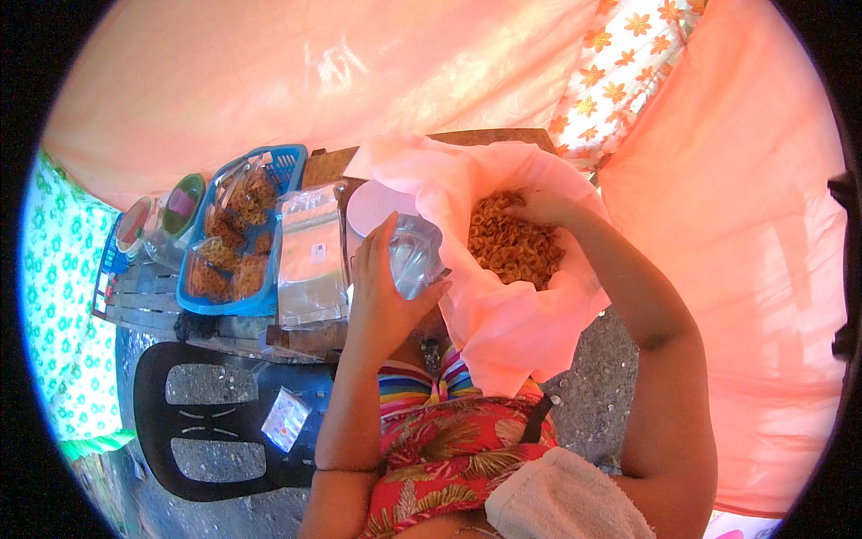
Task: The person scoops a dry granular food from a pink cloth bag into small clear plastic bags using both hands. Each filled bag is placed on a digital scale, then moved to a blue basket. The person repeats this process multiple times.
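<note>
A person's left hand grips a small clear plastic bag, fingers curled around its crinkled neck, just beside a big pink plastic sack. The right hand is sunk into the sack's heap of crisp golden fried snacks; whether its fingers are closed on any cannot be told. To the left, a wooden table bears a blue mesh basket of packed snacks and a stack of flat clear bags. A black plastic chair stands below
</note>
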`<state>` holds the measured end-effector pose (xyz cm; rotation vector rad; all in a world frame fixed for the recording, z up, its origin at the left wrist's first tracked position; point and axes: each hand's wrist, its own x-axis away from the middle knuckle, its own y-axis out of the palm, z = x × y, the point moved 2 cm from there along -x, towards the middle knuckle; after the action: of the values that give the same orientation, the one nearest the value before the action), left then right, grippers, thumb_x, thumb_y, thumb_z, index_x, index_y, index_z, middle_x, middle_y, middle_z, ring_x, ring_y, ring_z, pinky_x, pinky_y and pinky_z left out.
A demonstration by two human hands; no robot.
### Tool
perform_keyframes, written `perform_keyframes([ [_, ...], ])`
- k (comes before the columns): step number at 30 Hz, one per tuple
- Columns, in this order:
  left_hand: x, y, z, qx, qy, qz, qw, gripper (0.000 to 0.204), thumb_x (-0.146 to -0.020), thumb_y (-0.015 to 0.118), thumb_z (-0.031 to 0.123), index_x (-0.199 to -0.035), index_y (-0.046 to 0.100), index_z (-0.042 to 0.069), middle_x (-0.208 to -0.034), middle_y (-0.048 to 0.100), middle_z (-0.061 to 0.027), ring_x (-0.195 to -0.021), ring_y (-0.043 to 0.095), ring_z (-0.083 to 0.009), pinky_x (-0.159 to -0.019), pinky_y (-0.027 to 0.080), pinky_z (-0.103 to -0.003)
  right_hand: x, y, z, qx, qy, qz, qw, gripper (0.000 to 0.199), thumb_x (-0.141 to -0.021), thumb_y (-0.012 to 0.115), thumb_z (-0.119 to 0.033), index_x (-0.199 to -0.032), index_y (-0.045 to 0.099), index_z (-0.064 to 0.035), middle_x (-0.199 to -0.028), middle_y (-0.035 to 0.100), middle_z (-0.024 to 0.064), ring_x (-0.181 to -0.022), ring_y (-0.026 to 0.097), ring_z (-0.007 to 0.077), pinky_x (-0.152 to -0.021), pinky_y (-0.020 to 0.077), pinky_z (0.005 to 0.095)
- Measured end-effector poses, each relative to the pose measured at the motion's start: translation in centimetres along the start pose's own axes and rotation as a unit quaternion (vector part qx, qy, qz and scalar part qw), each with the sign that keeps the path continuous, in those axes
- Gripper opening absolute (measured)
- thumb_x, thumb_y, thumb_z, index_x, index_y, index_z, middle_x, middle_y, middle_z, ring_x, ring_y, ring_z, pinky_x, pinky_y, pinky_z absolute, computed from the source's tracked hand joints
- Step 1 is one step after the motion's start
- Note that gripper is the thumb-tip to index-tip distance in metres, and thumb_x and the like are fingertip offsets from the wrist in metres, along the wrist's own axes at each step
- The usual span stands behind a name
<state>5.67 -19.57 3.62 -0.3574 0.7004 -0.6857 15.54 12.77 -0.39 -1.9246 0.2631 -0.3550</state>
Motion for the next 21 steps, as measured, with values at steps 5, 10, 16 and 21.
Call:
perform_keyframes([
  [5,0.3,-0.2,0.0,-0.007,-0.003,-0.005,1.000,0.099,-0.069,0.088,0.025,-0.149,0.033,0.006,-0.136,0.046,-0.0243,-0.125,0.045,-0.0425,-0.106,0.038,-0.052,1.8,-2.1,-4.6,-0.127,0.027,-0.091,0.987,0.050,-0.095,0.062,-0.034,-0.135,0.054,-0.0042,-0.127,0.064,0.0125,-0.114,0.061,0.0263,-0.098,0.0492,0.0375],
  [10,0.1,-0.9,-0.5,-0.006,-0.008,0.005,1.000,0.098,-0.068,0.089,0.023,-0.148,0.035,0.005,-0.135,0.047,-0.0240,-0.125,0.046,-0.0425,-0.105,0.039,-0.052,5.5,-5.9,-5.4,-0.172,0.240,-0.187,0.937,0.060,-0.091,0.069,-0.043,-0.136,0.054,-0.0064,-0.133,0.061,0.0140,-0.122,0.057,0.0258,-0.104,0.0449,0.0393],
  [16,0.2,-0.4,-0.3,0.016,-0.010,0.002,1.000,0.099,-0.068,0.089,0.024,-0.148,0.035,0.005,-0.135,0.048,-0.0237,-0.124,0.046,-0.0420,-0.105,0.039,-0.052,7.0,0.3,-4.4,0.099,0.141,-0.129,0.977,0.077,-0.076,0.081,-0.047,-0.136,0.055,-0.0055,-0.130,0.063,0.0149,-0.121,0.058,0.0299,-0.102,0.0469,0.0401],
  [21,0.3,0.0,0.1,0.000,0.010,0.000,1.000,0.100,-0.068,0.089,0.024,-0.149,0.034,0.005,-0.136,0.048,-0.0238,-0.125,0.046,-0.0419,-0.105,0.039,-0.052,4.3,0.9,-4.8,-0.023,-0.015,0.060,0.998,0.073,-0.073,0.085,-0.031,-0.131,0.053,-0.0009,-0.121,0.065,0.0181,-0.111,0.062,0.0347,-0.095,0.0505,0.0418],
])
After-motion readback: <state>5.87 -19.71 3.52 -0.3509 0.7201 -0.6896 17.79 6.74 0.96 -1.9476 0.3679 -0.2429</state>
